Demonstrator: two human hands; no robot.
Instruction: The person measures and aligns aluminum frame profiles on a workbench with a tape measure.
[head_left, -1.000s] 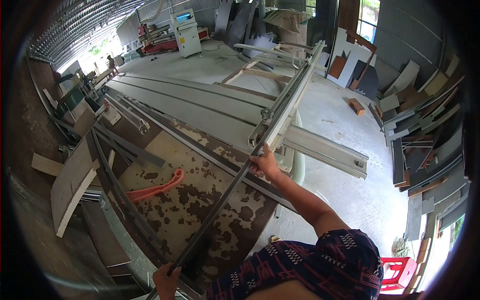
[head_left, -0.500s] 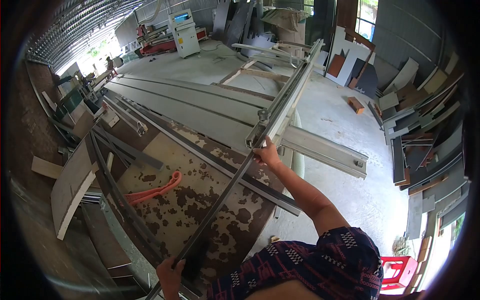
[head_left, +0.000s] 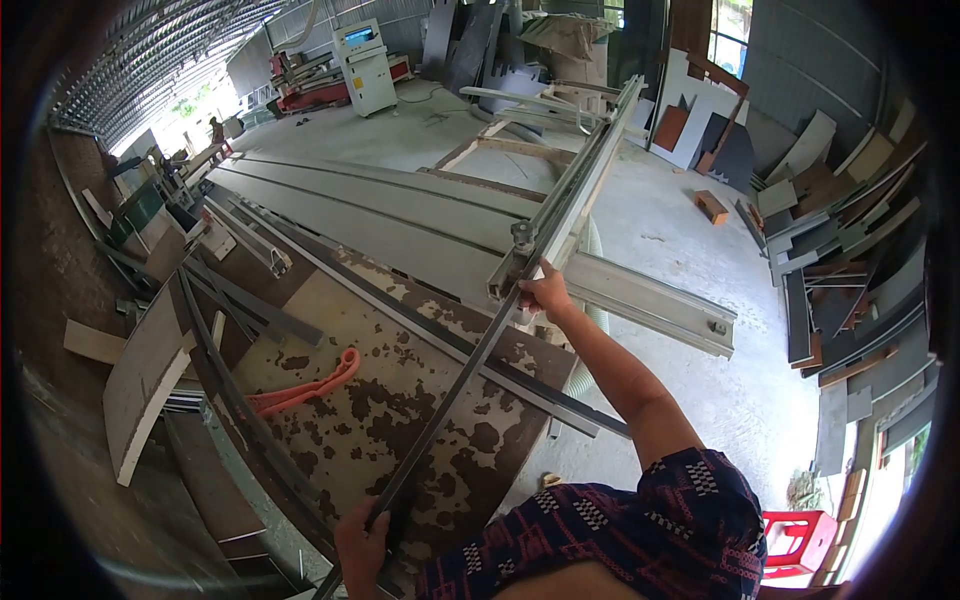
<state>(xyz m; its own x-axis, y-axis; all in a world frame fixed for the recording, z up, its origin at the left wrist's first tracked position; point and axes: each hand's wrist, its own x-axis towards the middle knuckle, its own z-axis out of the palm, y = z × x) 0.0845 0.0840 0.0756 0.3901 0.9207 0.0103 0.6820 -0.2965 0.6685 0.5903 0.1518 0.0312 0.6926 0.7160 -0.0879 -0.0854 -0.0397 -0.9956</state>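
A long, narrow dark strip (head_left: 440,418) slants across the worn tabletop (head_left: 400,365), between my two hands. My right hand (head_left: 545,292) grips its far part with bent fingers, beside the end of the pale metal fence (head_left: 588,178) and its black knob (head_left: 523,235). Near the bottom edge, my left hand (head_left: 362,540) is closed around the strip's near part. Beneath the held strip, a grey rail (head_left: 400,318) crosses the table, with a dark strip along it. An orange curved push handle (head_left: 318,388) lies to the left.
The long sliding table (head_left: 380,195) extends behind the worn top. A pale metal arm (head_left: 650,295) juts out to the right. Dark offcuts (head_left: 255,305) and a pale board (head_left: 150,400) lie at left. Panels lean along the right wall, near a red stool (head_left: 800,540).
Both hands and the held strip have shifted slightly to the right. The end of the dark strip along the rail now sticks out farther to the right.
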